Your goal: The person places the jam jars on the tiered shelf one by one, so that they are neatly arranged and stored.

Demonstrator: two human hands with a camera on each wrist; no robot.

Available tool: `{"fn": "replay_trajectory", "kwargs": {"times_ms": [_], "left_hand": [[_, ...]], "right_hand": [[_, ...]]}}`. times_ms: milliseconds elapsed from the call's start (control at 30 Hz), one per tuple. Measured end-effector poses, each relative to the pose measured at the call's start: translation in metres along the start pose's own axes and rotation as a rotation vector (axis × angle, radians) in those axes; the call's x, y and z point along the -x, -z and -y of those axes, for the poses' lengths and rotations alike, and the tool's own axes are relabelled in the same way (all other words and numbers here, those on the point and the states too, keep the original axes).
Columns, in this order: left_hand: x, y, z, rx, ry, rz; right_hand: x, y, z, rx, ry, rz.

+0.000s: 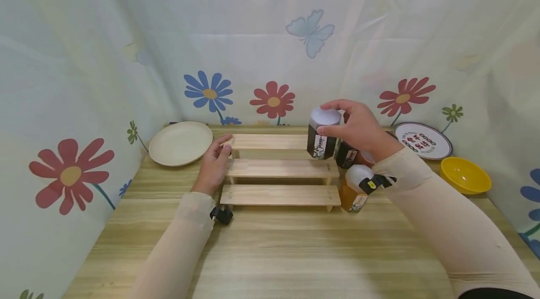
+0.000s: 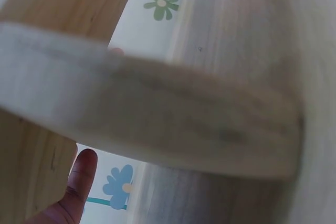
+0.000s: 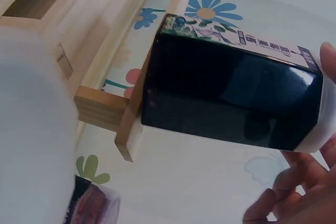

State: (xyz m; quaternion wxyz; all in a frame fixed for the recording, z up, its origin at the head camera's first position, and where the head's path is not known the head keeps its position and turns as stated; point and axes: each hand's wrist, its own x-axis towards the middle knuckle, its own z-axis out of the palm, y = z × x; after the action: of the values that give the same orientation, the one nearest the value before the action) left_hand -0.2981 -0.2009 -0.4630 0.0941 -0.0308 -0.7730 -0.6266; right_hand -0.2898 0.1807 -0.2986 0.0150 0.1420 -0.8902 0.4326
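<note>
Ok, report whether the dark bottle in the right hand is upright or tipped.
Upright: in the head view, the dark bottle has its white top uppermost, gripped by the right hand.

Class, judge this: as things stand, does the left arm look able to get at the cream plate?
Probably yes: the cream plate lies just left of the left grip, with nothing seen between them, though that grip would likely have to leave the rack first.
</note>
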Motion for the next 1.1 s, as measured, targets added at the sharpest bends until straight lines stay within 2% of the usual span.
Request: {"fn": "replay_trajectory", "kwargs": {"times_ms": [233,433,667,1000,1100], "left_hand": [[0.000,-0.001,-0.002,0.004,0.007,-0.015],[0.003,-0.001,-0.008,0.013,0.022,0.017],[0.016,-0.001,-0.036,0.009,0.029,0.028],[0.017,-0.003,-0.037,0.000,0.028,0.026],[0.012,-0.003,-0.028,-0.002,0.037,0.018]], "right_hand": [[-0.001,0.005,0.000,0.022,-0.006,0.052],[0.000,0.005,0.000,-0.024,-0.037,0.063],[-0.001,0.001,0.001,-0.045,-0.075,0.063],[-0.010,-0.004,-0.002,-0.089,-0.080,0.078],[-0.013,-0.005,0.000,-0.089,-0.060,0.086]]}}
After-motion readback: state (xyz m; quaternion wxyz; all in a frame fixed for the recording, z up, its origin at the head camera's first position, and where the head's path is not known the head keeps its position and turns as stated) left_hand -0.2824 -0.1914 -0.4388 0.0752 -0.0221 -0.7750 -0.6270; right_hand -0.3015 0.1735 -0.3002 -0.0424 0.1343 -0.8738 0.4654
